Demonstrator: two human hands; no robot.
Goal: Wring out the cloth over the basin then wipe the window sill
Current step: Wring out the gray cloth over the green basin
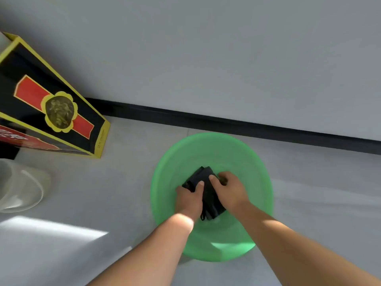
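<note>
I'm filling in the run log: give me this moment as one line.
phase: wring-out | left hand: grips cloth | right hand: grips cloth | cloth: over basin | wiping: not begun

The basin [257,172] is a bright, translucent green, plain all round; the cloth [208,195] in it is black, or near enough, with no print I can make out; the box [51,104] to the left is black edged in yellow, crossed by a red band with a yellow scalloped medallion, dull gold at its centre; the floor [92,193] is pale grey, the wall [206,48] off-white, the skirting [226,124] black.
</note>
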